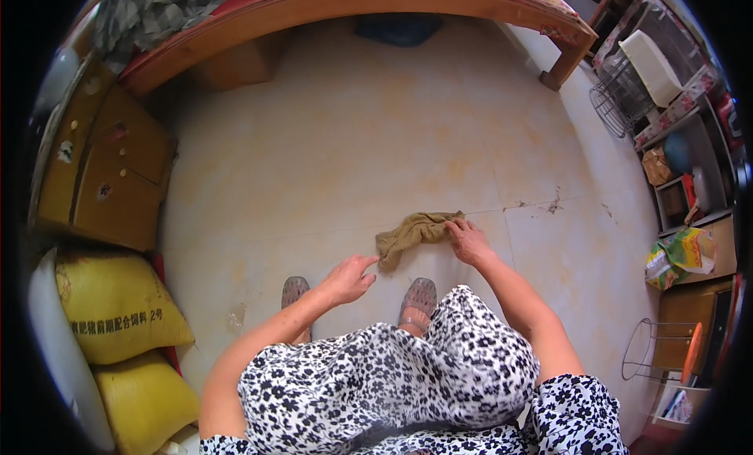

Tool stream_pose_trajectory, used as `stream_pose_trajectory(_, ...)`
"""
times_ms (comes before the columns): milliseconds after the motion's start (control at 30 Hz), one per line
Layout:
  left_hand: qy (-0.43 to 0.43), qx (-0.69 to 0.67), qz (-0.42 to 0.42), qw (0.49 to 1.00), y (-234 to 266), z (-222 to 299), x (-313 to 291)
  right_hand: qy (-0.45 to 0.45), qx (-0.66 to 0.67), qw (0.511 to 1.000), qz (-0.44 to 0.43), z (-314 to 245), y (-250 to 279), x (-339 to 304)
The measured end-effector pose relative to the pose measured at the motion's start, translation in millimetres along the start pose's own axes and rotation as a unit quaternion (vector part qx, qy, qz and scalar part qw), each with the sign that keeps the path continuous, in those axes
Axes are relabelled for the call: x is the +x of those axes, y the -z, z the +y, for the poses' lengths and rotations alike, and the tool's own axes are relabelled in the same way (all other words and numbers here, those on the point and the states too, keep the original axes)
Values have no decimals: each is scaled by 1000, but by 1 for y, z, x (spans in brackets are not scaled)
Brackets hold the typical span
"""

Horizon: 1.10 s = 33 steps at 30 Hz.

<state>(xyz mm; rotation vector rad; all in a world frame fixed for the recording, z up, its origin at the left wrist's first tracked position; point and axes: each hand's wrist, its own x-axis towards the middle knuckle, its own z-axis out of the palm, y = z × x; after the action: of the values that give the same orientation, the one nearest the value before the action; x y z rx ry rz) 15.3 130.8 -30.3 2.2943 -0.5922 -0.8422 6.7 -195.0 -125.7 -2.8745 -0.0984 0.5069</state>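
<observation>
A crumpled olive-brown cloth lies on the pale tiled floor just in front of my feet. My right hand presses down on the cloth's right end, fingers spread over it. My left hand reaches toward the cloth's left end, fingertips touching or nearly touching it; I cannot tell if it grips. I am bent over in a black-and-white patterned dress, with my sandalled feet below the cloth.
Yellow sacks are stacked at the left by a wooden cabinet. A wooden bed frame curves across the top. Shelves with a wire basket, a colourful bag and a wire stand line the right side. Dark stains mark the floor.
</observation>
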Motion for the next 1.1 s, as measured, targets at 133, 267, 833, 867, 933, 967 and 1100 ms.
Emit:
stream_pose_trajectory(133,-48,41,42,997,-11,5,-17,69,114,987,92,-14,-21,1)
stream_pose_trajectory(267,-73,15,-31,997,-37,46,-7,98,221,967,79,-48,-29,-4)
stream_pose_trajectory(833,-33,37,21,999,-76,22,55,170,111,970,-133,-72,74,-132)
stream_pose_trajectory(867,-31,34,15,999,-82,21,58,153,146,968,-137,-67,68,-132)
stream_pose_trajectory(933,-37,69,28,997,-92,16,64,205,205,948,-133,-70,56,-126)
stream_pose_trajectory(967,-61,79,40,994,-96,10,64,196,208,948,-142,-73,53,-123)
stream_pose_trajectory(1100,-97,122,81,985,-95,-16,81,137,234,957,-103,-63,25,-102)
